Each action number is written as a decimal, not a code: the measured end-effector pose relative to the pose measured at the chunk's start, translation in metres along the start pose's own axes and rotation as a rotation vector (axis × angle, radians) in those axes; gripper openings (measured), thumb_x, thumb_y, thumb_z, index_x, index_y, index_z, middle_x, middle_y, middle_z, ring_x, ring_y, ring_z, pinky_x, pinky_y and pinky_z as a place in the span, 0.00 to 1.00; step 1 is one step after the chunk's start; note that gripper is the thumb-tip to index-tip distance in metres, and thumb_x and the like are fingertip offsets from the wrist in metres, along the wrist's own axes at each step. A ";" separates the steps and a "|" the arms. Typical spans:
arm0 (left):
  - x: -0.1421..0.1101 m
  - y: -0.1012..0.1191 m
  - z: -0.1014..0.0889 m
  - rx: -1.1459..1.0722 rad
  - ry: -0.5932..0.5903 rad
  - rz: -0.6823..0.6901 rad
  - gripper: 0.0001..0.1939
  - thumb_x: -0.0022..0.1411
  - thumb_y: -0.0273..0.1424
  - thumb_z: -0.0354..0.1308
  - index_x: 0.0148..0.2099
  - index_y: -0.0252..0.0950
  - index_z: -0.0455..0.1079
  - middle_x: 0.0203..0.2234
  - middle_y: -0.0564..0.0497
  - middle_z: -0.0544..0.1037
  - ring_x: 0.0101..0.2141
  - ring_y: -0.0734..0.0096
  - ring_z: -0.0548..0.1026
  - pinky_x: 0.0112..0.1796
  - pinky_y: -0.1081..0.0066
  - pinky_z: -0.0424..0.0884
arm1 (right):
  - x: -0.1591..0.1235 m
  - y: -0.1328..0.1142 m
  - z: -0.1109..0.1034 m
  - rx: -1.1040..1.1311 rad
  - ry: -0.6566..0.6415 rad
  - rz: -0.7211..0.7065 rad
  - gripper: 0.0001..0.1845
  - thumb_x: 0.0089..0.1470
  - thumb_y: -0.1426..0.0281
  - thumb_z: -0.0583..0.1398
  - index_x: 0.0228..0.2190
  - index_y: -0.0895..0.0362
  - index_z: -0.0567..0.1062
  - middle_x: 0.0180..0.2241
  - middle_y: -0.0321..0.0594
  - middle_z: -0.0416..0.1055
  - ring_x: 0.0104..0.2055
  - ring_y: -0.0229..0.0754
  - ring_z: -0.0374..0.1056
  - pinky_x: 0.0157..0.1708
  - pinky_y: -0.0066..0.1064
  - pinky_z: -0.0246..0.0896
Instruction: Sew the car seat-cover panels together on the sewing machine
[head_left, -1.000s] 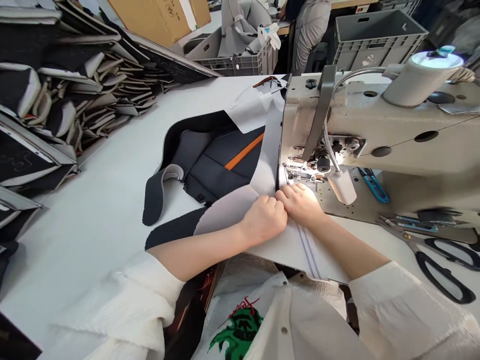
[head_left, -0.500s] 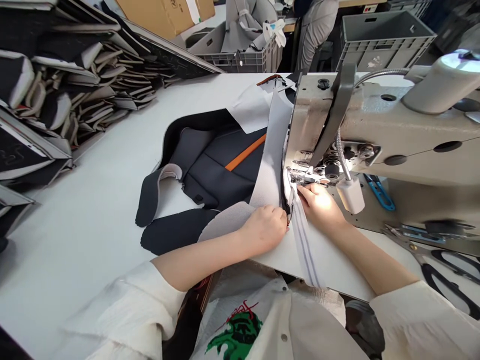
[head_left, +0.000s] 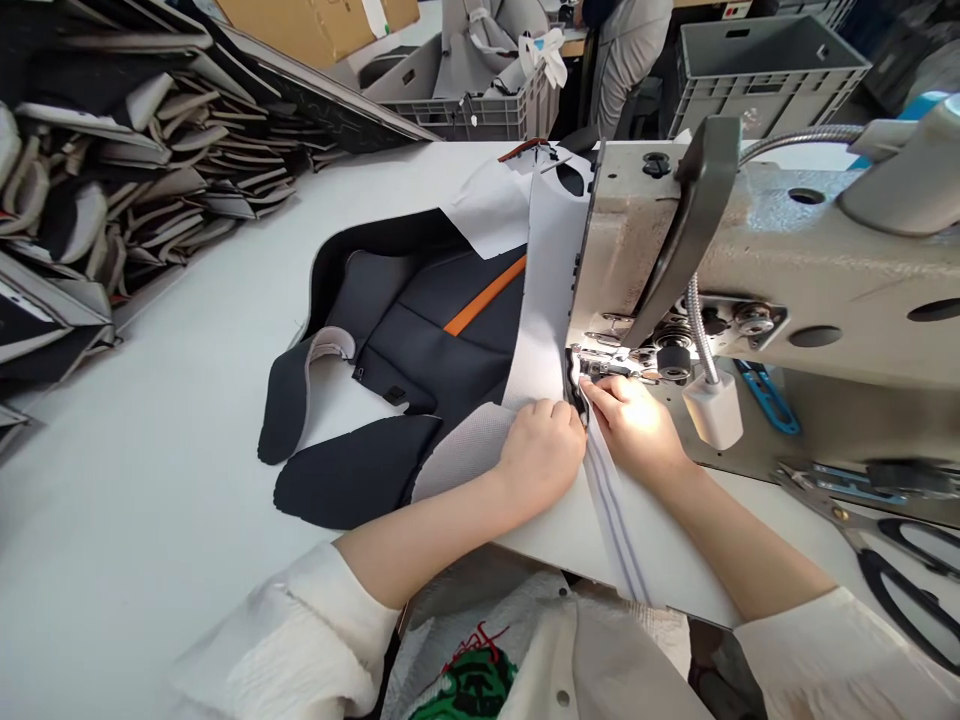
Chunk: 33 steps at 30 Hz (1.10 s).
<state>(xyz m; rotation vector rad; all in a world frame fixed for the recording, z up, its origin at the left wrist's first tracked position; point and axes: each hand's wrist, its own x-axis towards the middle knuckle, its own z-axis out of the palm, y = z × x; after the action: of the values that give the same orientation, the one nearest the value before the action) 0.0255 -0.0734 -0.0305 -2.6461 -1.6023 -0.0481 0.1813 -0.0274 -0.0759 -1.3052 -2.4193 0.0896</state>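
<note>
Under the needle area of a sewing machine lies the edge of a dark textile cover with an orange stripe and a light grey mesh-backed strip. My left hand is closed on that edge just in front of the presser foot, its fingertips curled underneath and hidden. To its right, my right hand pinches a white zipper tape close beside the foot. The tape's tail runs down over the table's front edge.
Blue thread snips and large black-handled scissors lie right of the machine. Stacked dark padded pieces fill the left back. Grey crates stand behind the table, near a person's legs.
My left hand has shifted slightly right along the edge, closer to my right hand. The cover sits a little farther left in view, and the camera view has shifted slightly.
</note>
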 end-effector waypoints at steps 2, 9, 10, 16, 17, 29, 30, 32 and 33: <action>0.004 0.000 0.001 0.024 0.018 -0.007 0.11 0.63 0.25 0.47 0.40 0.27 0.69 0.29 0.43 0.70 0.33 0.59 0.68 0.30 0.64 0.64 | -0.001 -0.001 0.000 0.000 -0.005 0.013 0.20 0.60 0.73 0.47 0.51 0.58 0.69 0.39 0.46 0.70 0.37 0.44 0.63 0.30 0.30 0.59; 0.016 0.001 0.004 0.060 0.008 -0.025 0.13 0.60 0.19 0.45 0.42 0.26 0.70 0.30 0.42 0.70 0.35 0.57 0.68 0.31 0.63 0.64 | 0.002 -0.003 -0.001 0.037 -0.006 0.048 0.20 0.60 0.73 0.47 0.50 0.59 0.70 0.38 0.46 0.71 0.38 0.44 0.66 0.29 0.30 0.60; 0.018 0.002 0.004 0.063 -0.005 -0.034 0.14 0.60 0.18 0.45 0.43 0.25 0.70 0.31 0.41 0.70 0.36 0.56 0.69 0.31 0.63 0.64 | 0.003 -0.003 -0.001 0.038 -0.007 0.059 0.20 0.60 0.72 0.48 0.50 0.58 0.70 0.38 0.46 0.70 0.37 0.44 0.66 0.28 0.30 0.60; 0.027 -0.011 -0.026 0.012 -0.170 0.110 0.15 0.61 0.25 0.49 0.47 0.23 0.69 0.34 0.38 0.72 0.38 0.56 0.70 0.33 0.63 0.65 | 0.005 -0.001 -0.003 0.027 0.012 0.019 0.20 0.58 0.73 0.49 0.49 0.59 0.71 0.35 0.45 0.70 0.37 0.44 0.66 0.32 0.31 0.62; 0.029 -0.017 -0.036 -0.018 -0.242 0.184 0.14 0.62 0.28 0.49 0.44 0.25 0.70 0.33 0.40 0.73 0.37 0.58 0.71 0.33 0.64 0.65 | 0.005 -0.001 -0.003 0.018 0.005 0.011 0.20 0.58 0.74 0.49 0.49 0.59 0.71 0.34 0.45 0.70 0.37 0.45 0.65 0.32 0.31 0.62; 0.035 -0.037 -0.011 0.042 -0.091 0.028 0.26 0.62 0.39 0.43 0.59 0.32 0.61 0.38 0.42 0.76 0.35 0.57 0.75 0.30 0.65 0.66 | 0.003 -0.005 -0.003 0.000 0.011 -0.002 0.21 0.56 0.76 0.48 0.49 0.61 0.70 0.34 0.47 0.70 0.38 0.47 0.66 0.36 0.33 0.62; 0.034 -0.036 -0.010 0.041 -0.091 0.004 0.26 0.62 0.38 0.44 0.59 0.32 0.61 0.36 0.42 0.77 0.34 0.57 0.75 0.30 0.65 0.66 | 0.003 -0.005 -0.003 -0.004 0.002 -0.002 0.22 0.56 0.75 0.48 0.49 0.61 0.70 0.34 0.47 0.70 0.38 0.47 0.66 0.36 0.33 0.62; 0.033 -0.034 -0.011 0.040 -0.108 -0.033 0.28 0.61 0.38 0.44 0.60 0.32 0.60 0.33 0.43 0.77 0.32 0.57 0.75 0.29 0.65 0.65 | 0.004 -0.006 -0.005 -0.019 -0.027 0.004 0.22 0.55 0.75 0.48 0.50 0.62 0.70 0.33 0.47 0.70 0.39 0.47 0.66 0.35 0.34 0.62; 0.033 -0.034 -0.013 0.035 -0.125 -0.043 0.28 0.60 0.38 0.45 0.61 0.33 0.58 0.32 0.43 0.78 0.31 0.56 0.75 0.28 0.65 0.65 | 0.004 -0.007 -0.006 -0.032 -0.045 0.011 0.22 0.55 0.75 0.48 0.50 0.62 0.70 0.33 0.47 0.70 0.39 0.48 0.66 0.35 0.34 0.62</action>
<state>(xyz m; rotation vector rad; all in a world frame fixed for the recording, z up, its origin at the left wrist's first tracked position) 0.0108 -0.0292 -0.0148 -2.6364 -1.6792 0.1450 0.1759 -0.0286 -0.0676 -1.3440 -2.4611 0.0851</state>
